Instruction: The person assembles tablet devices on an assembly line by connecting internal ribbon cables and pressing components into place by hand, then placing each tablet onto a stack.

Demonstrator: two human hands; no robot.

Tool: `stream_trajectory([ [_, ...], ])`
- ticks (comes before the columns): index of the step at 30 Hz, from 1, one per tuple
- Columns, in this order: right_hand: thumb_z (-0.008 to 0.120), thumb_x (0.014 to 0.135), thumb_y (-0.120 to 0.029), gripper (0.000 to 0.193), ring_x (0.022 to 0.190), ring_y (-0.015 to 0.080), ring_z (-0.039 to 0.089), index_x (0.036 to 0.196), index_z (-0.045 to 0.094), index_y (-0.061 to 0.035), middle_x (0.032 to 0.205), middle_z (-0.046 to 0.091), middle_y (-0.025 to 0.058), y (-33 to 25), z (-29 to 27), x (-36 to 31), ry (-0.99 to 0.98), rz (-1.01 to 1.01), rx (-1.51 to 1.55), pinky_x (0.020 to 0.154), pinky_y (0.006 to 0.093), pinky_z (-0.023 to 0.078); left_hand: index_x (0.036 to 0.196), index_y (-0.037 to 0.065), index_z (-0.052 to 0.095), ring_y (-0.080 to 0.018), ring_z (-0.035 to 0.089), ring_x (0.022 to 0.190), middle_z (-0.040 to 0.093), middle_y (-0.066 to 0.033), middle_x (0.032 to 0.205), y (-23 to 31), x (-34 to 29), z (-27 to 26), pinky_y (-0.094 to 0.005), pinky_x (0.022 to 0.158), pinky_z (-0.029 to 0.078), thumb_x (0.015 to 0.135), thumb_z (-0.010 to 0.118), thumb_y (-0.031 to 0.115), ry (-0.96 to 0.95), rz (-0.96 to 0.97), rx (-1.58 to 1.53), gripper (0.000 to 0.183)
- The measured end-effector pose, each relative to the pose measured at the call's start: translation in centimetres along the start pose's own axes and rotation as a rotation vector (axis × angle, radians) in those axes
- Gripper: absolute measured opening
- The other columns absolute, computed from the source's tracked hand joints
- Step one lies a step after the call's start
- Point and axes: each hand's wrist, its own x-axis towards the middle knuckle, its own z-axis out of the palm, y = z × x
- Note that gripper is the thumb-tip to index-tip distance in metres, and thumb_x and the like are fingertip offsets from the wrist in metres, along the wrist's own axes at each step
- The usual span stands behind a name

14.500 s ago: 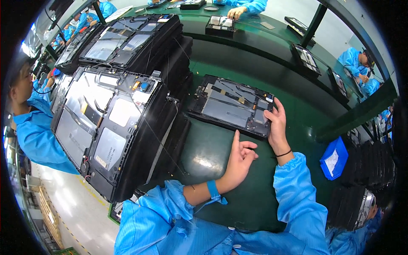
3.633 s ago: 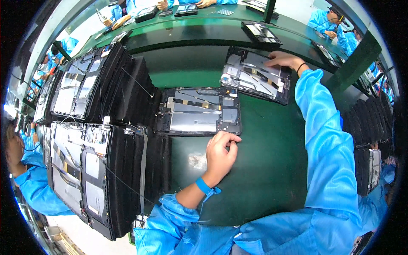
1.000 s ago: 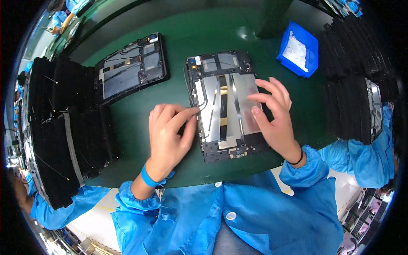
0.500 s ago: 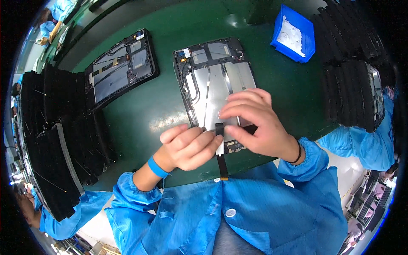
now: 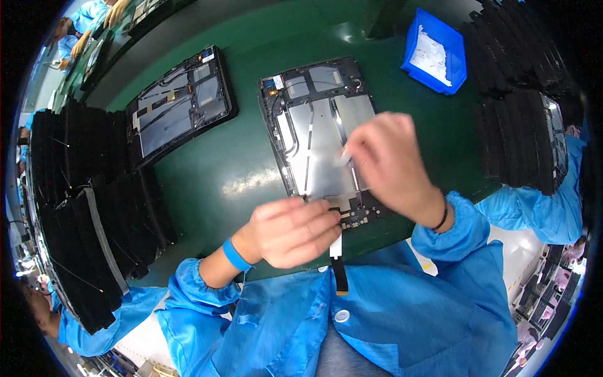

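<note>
Green matting covers the worktop (image 5: 207, 182). An opened tablet (image 5: 320, 135) lies back-side up on it, straight in front of the person, its silver shield plate and dark frame exposed.

Left hand (image 5: 292, 229): curled at the tablet's near edge, fingertips together at a flat ribbon cable (image 5: 338, 267) that runs from the bottom board off the worktop edge toward the blue smock. Whether the fingers actually pinch the cable or only press beside it, cannot tell.

Right hand (image 5: 389, 160): raised over the lower right of the shield plate, blurred. Fingers drawn together on a small pale strip (image 5: 344, 154), possibly a film or tape tab; grip looks closed on it.

Around: second opened tablet (image 5: 179, 107) lies to the left, well apart. Blue bin (image 5: 436, 53) with white bits sits far right. Black trays (image 5: 88, 213) stacked along the left, more on the right.

Risks, as judged: the ribbon cable hangs free over the edge, so a tug or a snag on the smock could crease it or stress its connector. Peeling the strip at a steep angle could tear it or lift the tablet, which nothing holds down firmly.
</note>
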Motion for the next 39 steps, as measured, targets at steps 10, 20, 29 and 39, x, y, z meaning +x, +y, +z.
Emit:
stream_trajectory([
  [10,0.066,0.079,-0.015,0.027,0.095,0.0256,0.056,0.104,0.060,-0.0093,0.100,0.062,0.0060,9.5,-5.4,2.2,0.498,0.061,-0.691,0.084,0.0387,0.038,0.076,0.011,0.068,-0.0214,0.055,0.100,0.064,0.0005,0.092,-3.3,2.0,4.0,-0.0400,0.097,0.029,0.066,0.079,0.014,0.195,-0.810,-0.176,0.014],
  [20,0.069,0.074,-0.021,0.034,0.125,0.0231,0.045,0.106,0.064,-0.0125,0.126,0.057,-0.0009,-0.5,-1.1,-4.4,-0.316,-0.368,0.016,0.095,0.0404,0.034,0.077,0.015,0.071,-0.0324,0.040,0.120,0.057,-0.0044,0.117,-3.3,1.8,4.5,-0.0439,0.100,0.025,0.065,0.080,0.019,0.107,-0.896,-0.073,0.015],
  [29,0.072,0.071,-0.027,0.042,0.130,0.0252,0.042,0.111,0.065,-0.0151,0.127,0.058,-0.0031,-0.7,-1.2,-3.1,-0.432,-0.264,0.083,0.099,0.0441,0.030,0.080,0.016,0.072,-0.0332,0.038,0.122,0.055,-0.0050,0.121,-3.3,1.9,4.6,-0.0444,0.101,0.024,0.066,0.079,0.019,0.088,-0.910,-0.070,0.017],
  [39,0.063,0.080,-0.023,0.035,0.139,0.0367,0.022,0.112,0.062,-0.0105,0.143,0.040,0.0158,1.8,-0.3,-1.1,-0.072,0.096,-0.144,0.108,0.0488,0.013,0.098,0.013,0.067,-0.0338,0.035,0.124,0.051,-0.0082,0.124,-2.8,1.8,4.5,-0.0453,0.102,0.024,0.073,0.073,0.018,0.132,-0.931,0.015,0.026],
])
